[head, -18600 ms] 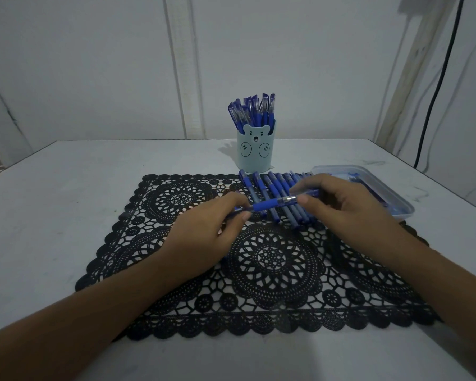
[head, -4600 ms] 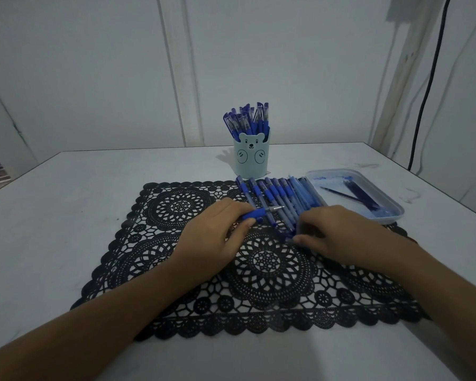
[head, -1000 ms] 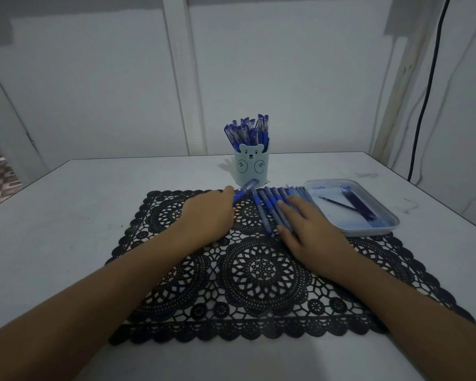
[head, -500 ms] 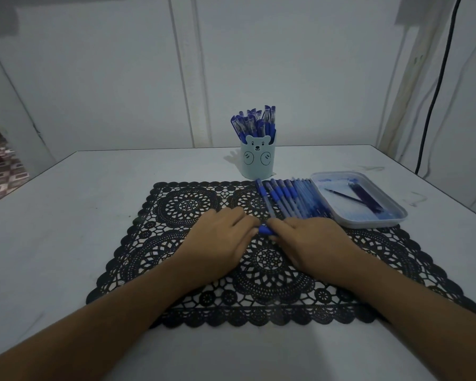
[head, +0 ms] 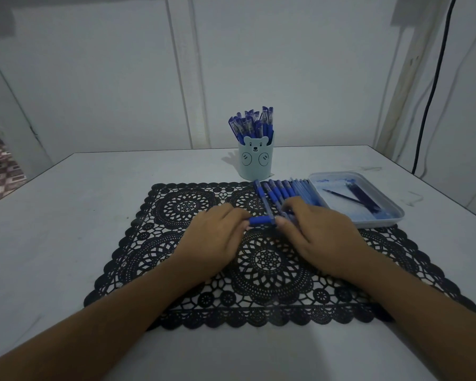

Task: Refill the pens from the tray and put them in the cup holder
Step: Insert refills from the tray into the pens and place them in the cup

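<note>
Both hands, left (head: 216, 237) and right (head: 318, 229), pinch one pen (head: 260, 221) between curled fingers over the mat (head: 176, 210), near the cup (head: 254, 160) and tray (head: 396, 213).

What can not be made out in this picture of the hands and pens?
All head view.
The held pen: left hand and right hand cover all but its blue grip.
The row of pens: near ends hidden behind the right hand.
The refills in the tray: dark, too small to count.
</note>
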A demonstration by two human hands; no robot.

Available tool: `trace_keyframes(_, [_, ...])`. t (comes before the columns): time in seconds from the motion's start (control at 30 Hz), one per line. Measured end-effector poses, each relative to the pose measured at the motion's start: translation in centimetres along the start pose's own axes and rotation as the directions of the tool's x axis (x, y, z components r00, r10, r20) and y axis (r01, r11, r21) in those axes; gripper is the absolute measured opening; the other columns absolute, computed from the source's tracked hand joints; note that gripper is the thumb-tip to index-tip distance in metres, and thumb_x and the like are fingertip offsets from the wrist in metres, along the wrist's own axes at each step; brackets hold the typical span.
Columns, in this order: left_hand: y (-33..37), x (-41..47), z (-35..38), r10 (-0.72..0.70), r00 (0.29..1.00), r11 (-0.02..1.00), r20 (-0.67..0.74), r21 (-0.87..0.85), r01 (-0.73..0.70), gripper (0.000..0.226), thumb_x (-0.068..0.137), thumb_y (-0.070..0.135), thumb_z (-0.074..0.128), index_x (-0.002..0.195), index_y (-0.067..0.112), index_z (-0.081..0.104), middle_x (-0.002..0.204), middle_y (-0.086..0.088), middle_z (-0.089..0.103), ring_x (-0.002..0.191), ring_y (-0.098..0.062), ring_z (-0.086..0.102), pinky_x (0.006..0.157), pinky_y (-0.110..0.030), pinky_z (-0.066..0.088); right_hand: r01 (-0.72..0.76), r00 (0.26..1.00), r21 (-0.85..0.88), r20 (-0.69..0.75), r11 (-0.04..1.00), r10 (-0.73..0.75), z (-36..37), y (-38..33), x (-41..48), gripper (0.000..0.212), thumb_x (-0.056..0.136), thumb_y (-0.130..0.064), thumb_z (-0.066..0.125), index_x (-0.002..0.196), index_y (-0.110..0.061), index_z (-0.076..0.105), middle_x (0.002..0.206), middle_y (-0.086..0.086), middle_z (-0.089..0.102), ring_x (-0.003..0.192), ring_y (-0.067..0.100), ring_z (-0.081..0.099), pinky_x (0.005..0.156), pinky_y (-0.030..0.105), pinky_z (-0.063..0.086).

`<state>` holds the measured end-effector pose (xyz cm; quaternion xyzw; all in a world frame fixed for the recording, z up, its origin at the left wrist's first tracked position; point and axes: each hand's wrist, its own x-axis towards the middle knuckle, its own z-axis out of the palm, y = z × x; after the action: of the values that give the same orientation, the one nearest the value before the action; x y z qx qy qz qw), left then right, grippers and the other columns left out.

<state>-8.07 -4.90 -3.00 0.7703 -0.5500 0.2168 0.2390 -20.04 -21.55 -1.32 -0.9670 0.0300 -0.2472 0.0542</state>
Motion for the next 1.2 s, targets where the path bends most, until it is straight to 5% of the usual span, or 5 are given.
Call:
trace_keyframes(0.23, [0.0,0.1,0.1,-0.023,1.0,1.0,-0.006,-0.001,0.023,0.031,0.091,0.029,0.035,0.099,0.014,0.06,0.079,0.009,0.048,0.066,-0.008,0.042,0.059,-0.027,0.038,-0.071,0.996,0.249,0.066,0.966,0.056,0.9,0.7,-0.3,0.038,0.097,-0.035,0.03,0.118,-0.02,0.058,0.101,-0.005,0.049,0.095,0.01,0.045,0.086,0.03,0.039])
trace_keyframes(0.53, [0.3,0.0,0.0,0.034,0.999,0.999,-0.001,-0.04,-0.034,0.032,0.092,0.028,0.036,0.103,0.012,0.061,0.079,0.008,0.051,0.067,-0.004,0.041,0.06,-0.022,0.035,-0.215,0.976,0.541,0.086,0.813,0.201,0.0,-0.1,0.0,0.038,0.093,-0.037,0.041,0.06,-0.024,0.052,0.05,-0.009,0.047,0.049,0.001,0.046,0.05,0.014,0.034])
trace_keyframes(0.8, [0.4,-0.4,-0.2,0.011,1.0,1.0,-0.012,0.024,-0.01,0.033,0.092,0.03,0.034,0.101,0.018,0.063,0.078,0.007,0.063,0.063,-0.01,0.057,0.051,-0.022,0.043,-0.194,0.98,0.586,0.146,0.787,0.133,-0.3,-0.1,-0.2,0.009,0.088,-0.037,0.051,0.094,-0.03,0.051,0.085,-0.004,0.058,0.072,0.007,0.052,0.065,0.018,0.042])
trace_keyframes(0.93, [0.4,-0.3,-0.2,0.023,1.0,1.0,0.004,0.019,-0.023,0.032,0.092,0.031,0.033,0.102,0.019,0.061,0.078,0.007,0.062,0.063,-0.011,0.057,0.05,-0.027,0.046,-0.209,0.978,0.547,0.099,0.81,0.185,-0.6,-0.2,0.0,0.03,0.086,-0.049,0.04,0.068,-0.03,0.054,0.062,-0.004,0.056,0.055,0.008,0.049,0.057,0.025,0.04])
trace_keyframes(1.2, [0.4,-0.3,-0.2,0.01,1.0,0.999,0.018,0.04,-0.011,0.033,0.093,0.032,0.032,0.101,0.02,0.061,0.077,0.008,0.06,0.063,-0.009,0.055,0.051,-0.025,0.043,-0.158,0.987,0.495,0.065,0.855,0.145,-0.5,-0.1,-0.1,0.028,0.085,-0.05,0.038,0.07,-0.033,0.053,0.064,-0.007,0.058,0.059,0.008,0.052,0.059,0.027,0.042])
